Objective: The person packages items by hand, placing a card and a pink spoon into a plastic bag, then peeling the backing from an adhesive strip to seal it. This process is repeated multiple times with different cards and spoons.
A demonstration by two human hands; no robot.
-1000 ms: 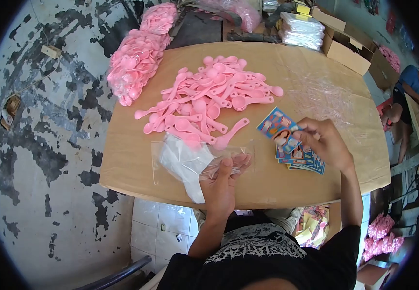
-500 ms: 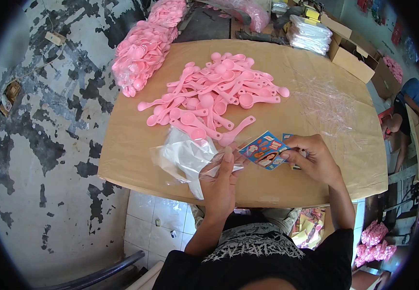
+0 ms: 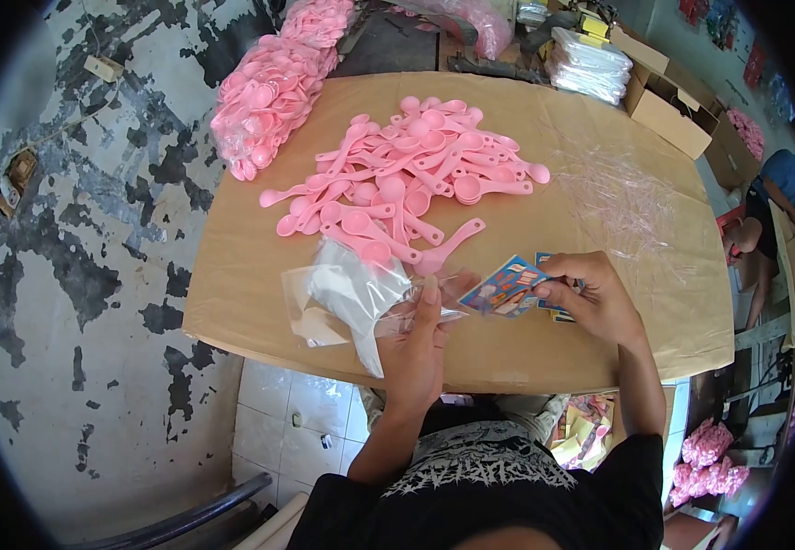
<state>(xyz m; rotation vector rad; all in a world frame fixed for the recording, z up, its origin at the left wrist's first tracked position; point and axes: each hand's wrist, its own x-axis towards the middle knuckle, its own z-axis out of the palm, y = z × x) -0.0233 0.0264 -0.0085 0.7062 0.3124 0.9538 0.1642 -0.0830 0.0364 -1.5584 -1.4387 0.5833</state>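
Observation:
My left hand [image 3: 417,353] is closed, thumb up, on a clear plastic bag [image 3: 308,316]. White plastic [image 3: 350,275] lies beside and under that bag on the table. Between thumb and fingers, my right hand [image 3: 599,298] pinches a blue printed card [image 3: 505,286]. The card tilts toward the left hand, and its left corner overlaps the clear film near the left fingertips. More blue cards show partly behind the right fingers. Just beyond both hands lies a heap of pink measuring spoons [image 3: 420,151], one of them apart at its near edge.
The table [image 3: 251,275] is covered in brown paper. Thin clear strips [image 3: 617,202] lie on its right. Bagged pink spoons [image 3: 274,96] stand at the back left; stacked clear bags [image 3: 588,66] and an open cardboard box [image 3: 663,115] at the back right. Another person [image 3: 773,197] sits far right.
The card in my right hand has tilted and its printed face is now seen at a flatter angle. The clear bag at my left hand has spread out flatter.

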